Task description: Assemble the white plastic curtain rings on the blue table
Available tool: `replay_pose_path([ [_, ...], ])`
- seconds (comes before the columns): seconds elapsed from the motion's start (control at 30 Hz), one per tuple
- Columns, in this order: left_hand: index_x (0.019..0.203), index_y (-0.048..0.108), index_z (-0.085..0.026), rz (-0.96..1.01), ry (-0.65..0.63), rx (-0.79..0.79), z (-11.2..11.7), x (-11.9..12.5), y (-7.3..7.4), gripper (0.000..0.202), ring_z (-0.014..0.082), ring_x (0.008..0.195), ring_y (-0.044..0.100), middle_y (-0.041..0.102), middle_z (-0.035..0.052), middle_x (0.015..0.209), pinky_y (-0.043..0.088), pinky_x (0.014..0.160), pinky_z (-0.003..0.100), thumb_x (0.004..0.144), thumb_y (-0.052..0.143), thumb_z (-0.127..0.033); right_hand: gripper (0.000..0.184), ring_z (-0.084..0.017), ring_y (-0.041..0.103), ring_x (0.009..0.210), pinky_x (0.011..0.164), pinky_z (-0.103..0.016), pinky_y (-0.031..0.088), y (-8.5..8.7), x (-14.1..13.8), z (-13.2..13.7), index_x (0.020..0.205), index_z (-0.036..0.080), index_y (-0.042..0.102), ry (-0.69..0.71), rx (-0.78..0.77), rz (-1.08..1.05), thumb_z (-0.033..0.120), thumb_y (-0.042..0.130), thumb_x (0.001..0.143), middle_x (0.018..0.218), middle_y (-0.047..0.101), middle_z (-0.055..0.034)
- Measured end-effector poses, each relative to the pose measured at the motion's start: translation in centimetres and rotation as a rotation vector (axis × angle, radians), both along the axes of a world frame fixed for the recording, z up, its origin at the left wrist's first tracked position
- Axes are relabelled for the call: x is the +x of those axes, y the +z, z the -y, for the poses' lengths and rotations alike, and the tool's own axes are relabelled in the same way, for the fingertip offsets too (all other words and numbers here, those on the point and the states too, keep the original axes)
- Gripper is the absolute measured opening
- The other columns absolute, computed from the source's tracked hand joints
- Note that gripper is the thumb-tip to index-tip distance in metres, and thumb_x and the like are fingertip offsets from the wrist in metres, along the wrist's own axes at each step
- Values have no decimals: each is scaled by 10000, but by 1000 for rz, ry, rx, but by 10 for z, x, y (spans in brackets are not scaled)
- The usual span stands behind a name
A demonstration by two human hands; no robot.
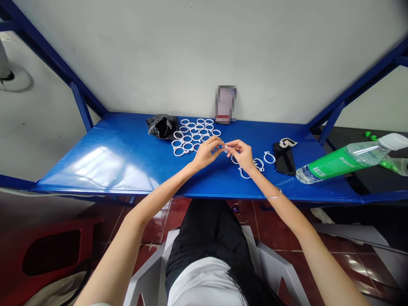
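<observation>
My left hand (pixel 208 153) and my right hand (pixel 242 154) meet over the blue table (pixel 121 157), fingers pinched together on one small white plastic ring (pixel 225 147) held between them. Just behind my left hand lies a cluster of several white rings (pixel 195 135) laid side by side. A few loose white rings (pixel 261 163) lie on the table beside and under my right hand. A thin silver bracelet (pixel 274 196) sits on my right wrist.
A crumpled black bag (pixel 163 126) lies left of the ring cluster. A phone (pixel 225 104) leans against the wall. A black phone (pixel 284 159) and a white clip (pixel 287 143) lie to the right, beside a green-labelled water bottle (pixel 344 161). I sit on a white chair (pixel 270 263).
</observation>
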State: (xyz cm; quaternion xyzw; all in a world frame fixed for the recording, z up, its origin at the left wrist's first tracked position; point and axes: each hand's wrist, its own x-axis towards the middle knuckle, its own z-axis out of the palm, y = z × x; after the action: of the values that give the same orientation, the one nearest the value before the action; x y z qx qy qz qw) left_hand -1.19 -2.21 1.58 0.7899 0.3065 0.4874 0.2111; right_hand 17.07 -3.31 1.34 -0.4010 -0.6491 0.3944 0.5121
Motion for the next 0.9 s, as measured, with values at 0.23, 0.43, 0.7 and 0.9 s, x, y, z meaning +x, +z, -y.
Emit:
replay_pose_path([
  [0.23, 908, 663, -196, 38, 8, 7, 3, 0, 5, 251, 118, 688, 544, 615, 67, 926, 460, 605, 245, 928, 577, -431, 278, -135, 640, 600, 624, -294, 517, 4, 0, 2, 942, 213, 699, -17, 84, 52, 473, 692, 845, 805, 714, -22],
  [0.43, 928, 663, -192, 9, 18, 26, 5, 0, 5, 219, 114, 693, 544, 617, 71, 942, 458, 599, 240, 934, 562, -385, 265, -138, 619, 600, 630, -299, 514, 8, -1, 4, 887, 220, 700, -41, 124, 96, 482, 691, 844, 808, 698, -22],
  [0.7, 940, 646, -174, -15, 38, 150, 2, 0, 2, 184, 94, 691, 554, 621, 58, 927, 465, 575, 201, 955, 545, -327, 259, -129, 625, 612, 602, -281, 512, 6, -1, 3, 872, 220, 688, -67, 252, 150, 477, 655, 880, 862, 703, -27],
  [0.9, 939, 642, -166, 0, 27, 223, 1, 0, 2, 177, 86, 689, 564, 625, 52, 904, 479, 562, 183, 964, 555, -318, 247, -119, 625, 599, 579, -261, 507, 8, -1, 3, 850, 220, 681, -65, 308, 149, 465, 673, 873, 840, 699, -16],
])
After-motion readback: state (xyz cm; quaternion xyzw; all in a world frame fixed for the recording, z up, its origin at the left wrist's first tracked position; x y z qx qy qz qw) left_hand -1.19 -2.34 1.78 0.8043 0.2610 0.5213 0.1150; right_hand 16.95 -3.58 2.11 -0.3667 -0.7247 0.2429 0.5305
